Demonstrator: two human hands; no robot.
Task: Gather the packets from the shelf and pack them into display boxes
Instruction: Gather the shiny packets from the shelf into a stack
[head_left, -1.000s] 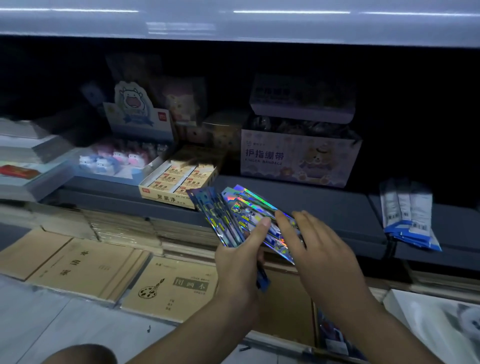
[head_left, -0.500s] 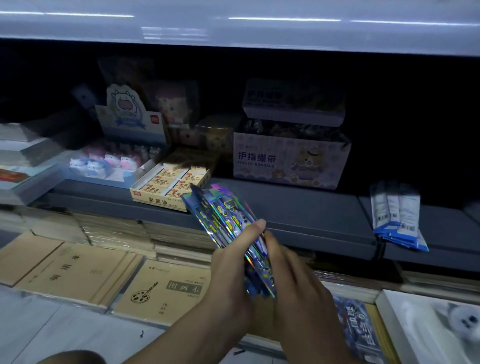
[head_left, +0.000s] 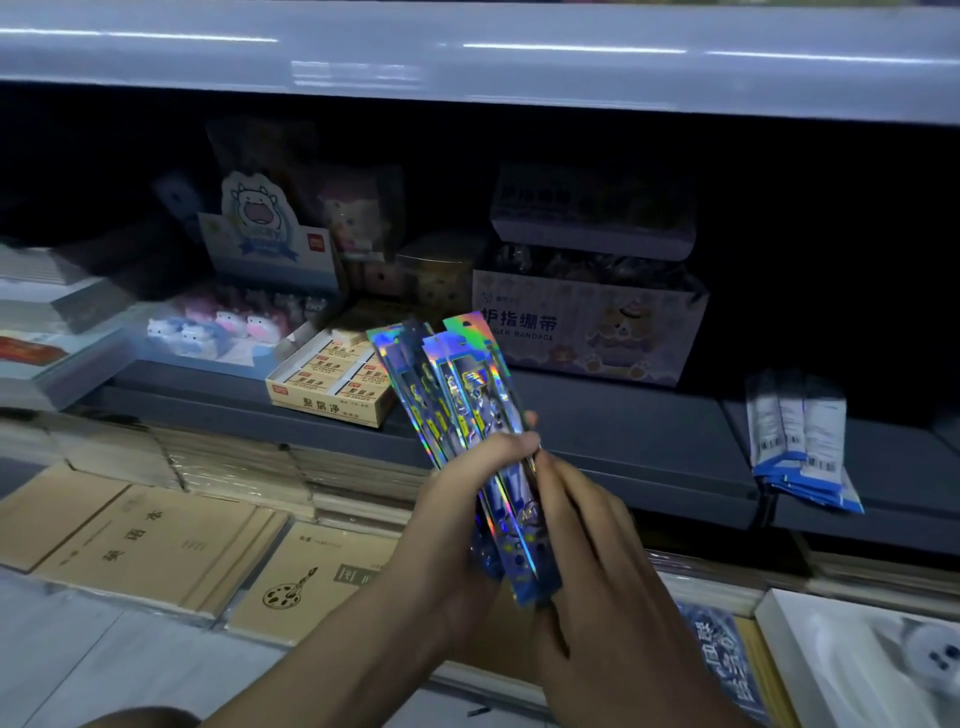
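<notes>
Here, both my hands are closed round a bundle of holographic packets (head_left: 457, 384). My left hand (head_left: 447, 525) grips it from the left with the thumb across the front, and my right hand (head_left: 587, 561) clasps its right edge. The bundle is tilted upward in the air in front of the dark shelf (head_left: 597, 415), its tips near the eraser box (head_left: 332, 384) and the finger-bandage display box (head_left: 587, 332). White-and-blue packets (head_left: 800, 441) lie on the shelf at the right.
</notes>
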